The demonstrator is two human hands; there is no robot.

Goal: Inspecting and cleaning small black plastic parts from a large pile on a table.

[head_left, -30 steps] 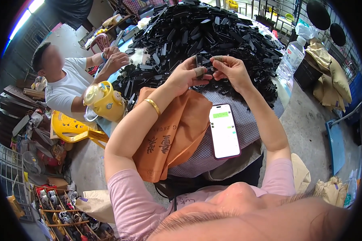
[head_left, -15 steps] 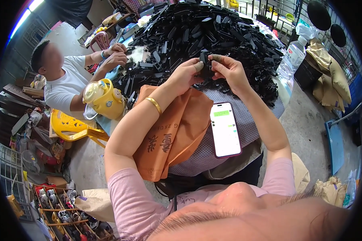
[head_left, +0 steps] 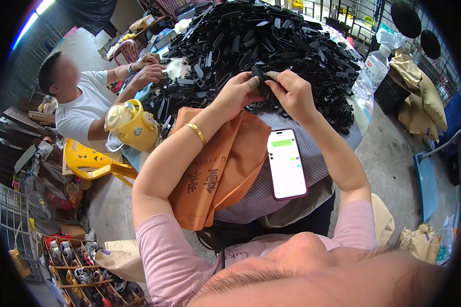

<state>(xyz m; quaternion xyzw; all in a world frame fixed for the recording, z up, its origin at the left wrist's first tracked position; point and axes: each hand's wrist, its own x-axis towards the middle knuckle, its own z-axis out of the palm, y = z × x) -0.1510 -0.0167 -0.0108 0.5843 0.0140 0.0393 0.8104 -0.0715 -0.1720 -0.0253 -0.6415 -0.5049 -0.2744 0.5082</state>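
Over the near edge of a large heap of flat black plastic pieces, both my hands meet around one black plastic piece. My left hand is closed on its left side, with a tan cover on the thumb. From the right, my right hand pinches at the piece's right edge; its fingertips partly hide what they grip. Under my left forearm lies an orange-brown bag with dark printing. A phone with a lit screen rests on the dotted cloth between my arms.
A yellow lidded jug stands left of the heap, near a yellow plastic chair. Across there, another person in a white shirt works at small pieces. A clear bottle stands right, before brown sacks.
The black piece has tilted and turned between my hands. My right hand has shifted slightly and its fingers have curled in more. The other person has barely moved.
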